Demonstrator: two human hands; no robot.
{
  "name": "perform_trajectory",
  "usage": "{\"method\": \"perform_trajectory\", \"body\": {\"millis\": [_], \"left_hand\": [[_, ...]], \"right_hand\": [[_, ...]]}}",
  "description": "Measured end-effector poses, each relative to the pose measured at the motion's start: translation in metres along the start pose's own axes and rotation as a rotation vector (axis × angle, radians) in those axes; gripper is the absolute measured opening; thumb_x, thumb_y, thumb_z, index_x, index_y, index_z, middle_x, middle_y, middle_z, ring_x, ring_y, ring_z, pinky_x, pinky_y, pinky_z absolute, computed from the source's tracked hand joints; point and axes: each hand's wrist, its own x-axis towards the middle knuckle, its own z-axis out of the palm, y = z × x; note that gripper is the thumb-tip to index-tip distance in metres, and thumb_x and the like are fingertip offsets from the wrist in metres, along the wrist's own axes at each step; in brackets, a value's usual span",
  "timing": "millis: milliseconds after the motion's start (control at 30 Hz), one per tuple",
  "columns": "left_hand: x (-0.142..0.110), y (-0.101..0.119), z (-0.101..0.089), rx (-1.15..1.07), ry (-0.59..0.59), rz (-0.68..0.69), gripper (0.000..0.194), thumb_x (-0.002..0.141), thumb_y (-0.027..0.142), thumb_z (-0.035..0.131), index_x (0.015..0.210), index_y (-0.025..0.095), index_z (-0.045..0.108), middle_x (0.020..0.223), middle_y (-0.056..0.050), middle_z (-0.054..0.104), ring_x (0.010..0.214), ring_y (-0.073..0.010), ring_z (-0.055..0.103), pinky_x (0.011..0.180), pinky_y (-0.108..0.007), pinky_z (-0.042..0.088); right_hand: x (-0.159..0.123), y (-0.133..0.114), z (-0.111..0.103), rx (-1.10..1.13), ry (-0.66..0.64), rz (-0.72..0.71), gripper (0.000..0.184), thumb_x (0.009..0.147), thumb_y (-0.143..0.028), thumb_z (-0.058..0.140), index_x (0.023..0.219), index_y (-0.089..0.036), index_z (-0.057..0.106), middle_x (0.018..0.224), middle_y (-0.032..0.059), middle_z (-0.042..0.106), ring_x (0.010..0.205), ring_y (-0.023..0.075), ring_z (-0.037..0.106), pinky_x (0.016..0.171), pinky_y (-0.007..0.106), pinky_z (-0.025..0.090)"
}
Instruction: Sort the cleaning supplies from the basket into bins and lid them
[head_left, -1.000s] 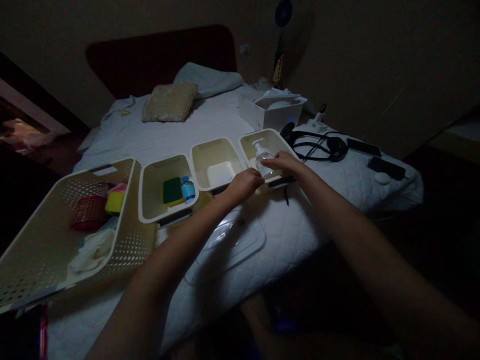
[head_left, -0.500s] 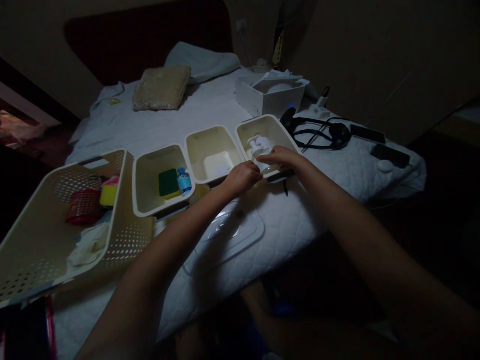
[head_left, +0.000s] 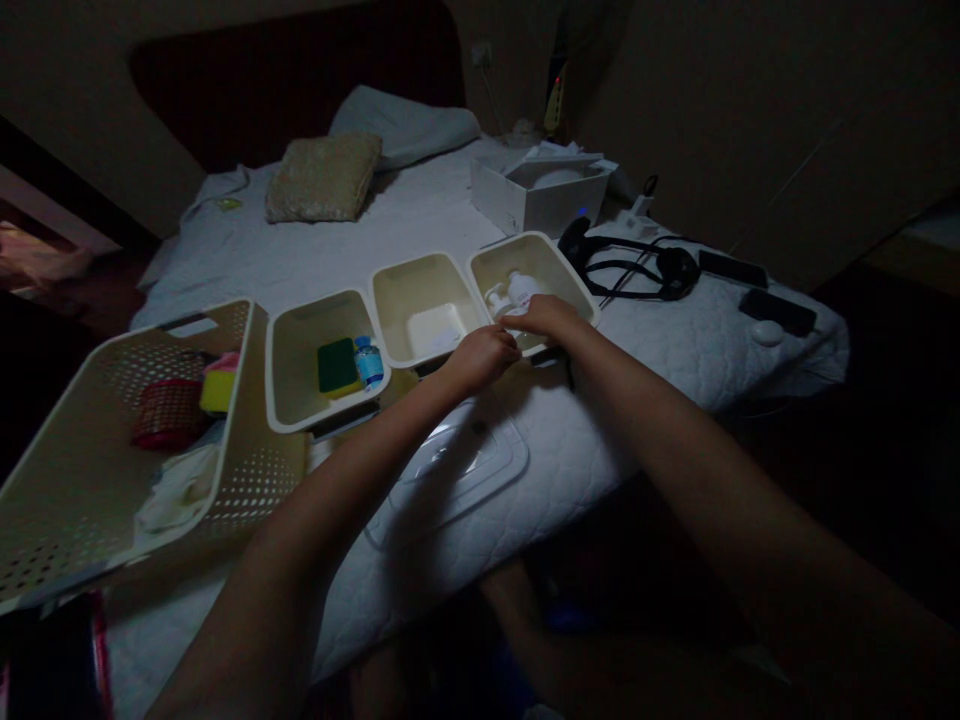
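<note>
My left hand (head_left: 486,358) is closed at the near left corner of the right-hand cream bin (head_left: 585,285), its fingers curled at the rim. My right hand (head_left: 549,320) reaches over that bin's front edge, thumb pointing left, round a clear bottle with a white pump top (head_left: 496,297); its fingers are partly hidden. Just behind it in the same bin leans a white bottle (head_left: 523,289). Left of it stands the middle cream bin (head_left: 427,262), with a pale thing at its bottom. A third bin (head_left: 289,360) holds a green and yellow sponge (head_left: 337,367) and a small blue-labelled bottle (head_left: 368,363).
A large perforated basket (head_left: 251,480) with a red woven basket (head_left: 169,412) and cloths stands at left. A clear lid (head_left: 465,455) lies before the bins. Right are a black headset (head_left: 630,262), phones (head_left: 780,310) and a white box (head_left: 540,200). A cushion (head_left: 322,178) lies behind.
The pump bottle's top has shifted left and slightly down, tilting away from the white bottle. My right hand has moved slightly left with it; my left hand stays nearly in place.
</note>
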Motion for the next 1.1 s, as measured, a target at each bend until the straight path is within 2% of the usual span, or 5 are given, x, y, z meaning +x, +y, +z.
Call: {"method": "perform_trajectory", "body": {"millis": [133, 433, 633, 900, 1100], "left_hand": [[-0.001, 0.003, -0.004, 0.05, -0.071, -0.003, 0.032, 0.092, 0.016, 0.042, 0.084, 0.014, 0.073, 0.092, -0.009, 0.072, 0.088, -0.0191, 0.065, 0.084, -0.033, 0.048], [0.0, 0.005, -0.006, 0.076, -0.05, 0.014, 0.028, 0.091, 0.012, 0.044, 0.09, 0.013, 0.073, 0.095, -0.01, 0.073, 0.09, -0.0183, 0.066, 0.086, -0.033, 0.05], [0.003, 0.009, -0.009, 0.059, -0.035, -0.02, 0.028, 0.09, 0.009, 0.045, 0.1, 0.011, 0.071, 0.104, -0.012, 0.073, 0.098, -0.0202, 0.066, 0.089, -0.033, 0.051], [-0.009, 0.003, -0.027, 0.066, 0.161, -0.247, 0.027, 0.092, 0.015, 0.044, 0.099, 0.011, 0.07, 0.104, -0.014, 0.071, 0.099, -0.0224, 0.064, 0.087, -0.034, 0.051], [-0.042, -0.024, -0.051, 0.073, 0.283, -0.521, 0.028, 0.093, 0.021, 0.045, 0.109, 0.011, 0.066, 0.112, -0.015, 0.068, 0.106, -0.0232, 0.062, 0.094, -0.036, 0.047]], "right_hand": [[-0.006, -0.006, -0.001, -0.046, -0.01, 0.024, 0.076, 0.079, -0.066, 0.058, 0.122, -0.004, 0.063, 0.117, 0.0229, 0.066, 0.11, 0.0351, 0.063, 0.087, 0.041, 0.05], [0.009, 0.011, 0.008, 0.023, -0.023, -0.037, 0.081, 0.082, -0.073, 0.049, 0.124, -0.005, 0.061, 0.114, 0.0231, 0.067, 0.107, 0.0325, 0.064, 0.084, 0.035, 0.048], [0.021, 0.021, 0.008, 0.096, 0.043, -0.014, 0.059, 0.099, -0.049, 0.03, 0.119, -0.006, 0.065, 0.12, 0.0216, 0.065, 0.113, 0.028, 0.062, 0.088, 0.03, 0.045], [0.014, 0.015, -0.006, 0.181, 0.322, -0.02, 0.039, 0.093, -0.031, 0.04, 0.113, -0.01, 0.066, 0.113, 0.0173, 0.068, 0.106, 0.0278, 0.064, 0.087, 0.032, 0.046], [-0.008, -0.032, -0.018, 0.235, 0.46, -0.255, 0.039, 0.09, -0.023, 0.043, 0.12, -0.006, 0.061, 0.114, 0.0163, 0.068, 0.103, 0.0258, 0.063, 0.088, 0.032, 0.046]]}}
